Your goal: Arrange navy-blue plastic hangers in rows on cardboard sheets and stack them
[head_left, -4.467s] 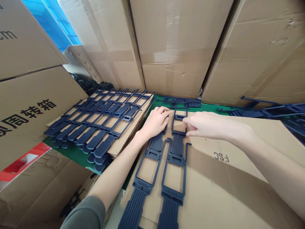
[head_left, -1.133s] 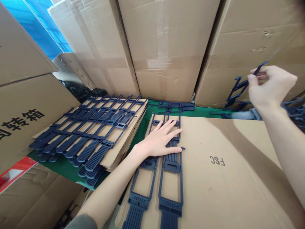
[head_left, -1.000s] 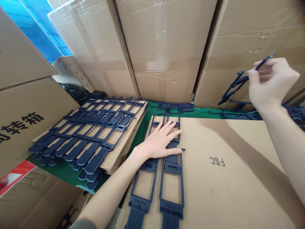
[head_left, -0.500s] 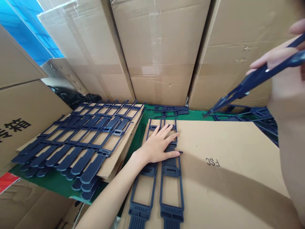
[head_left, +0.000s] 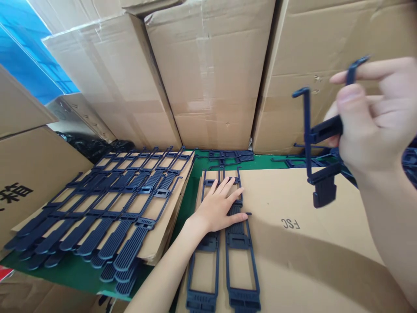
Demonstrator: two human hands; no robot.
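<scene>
My left hand (head_left: 220, 208) lies with its fingers spread on dark blue plastic frames (head_left: 243, 265), which rest in two columns along the left part of a cardboard sheet (head_left: 312, 252). Raised at the right, my right hand (head_left: 374, 113) grips another dark blue frame (head_left: 308, 130) between thumb and fingers. That frame hangs above the cardboard, its two hooked ends pointing up and its ribbed tab down. Overlapping rows of similar frames (head_left: 107, 200) cover a cardboard stack on the left.
Tall cardboard boxes (head_left: 211, 78) stand along the back. Loose frames (head_left: 231, 155) lie on the green tabletop (head_left: 265, 163) behind the sheet, with more partly hidden behind my right hand. Another box (head_left: 39, 161) and black plastic (head_left: 84, 141) are at the left.
The frame in my right hand has turned from a slanted, edge-on position to upright, facing the camera. My left hand stays on the frames. The view has shifted slightly.
</scene>
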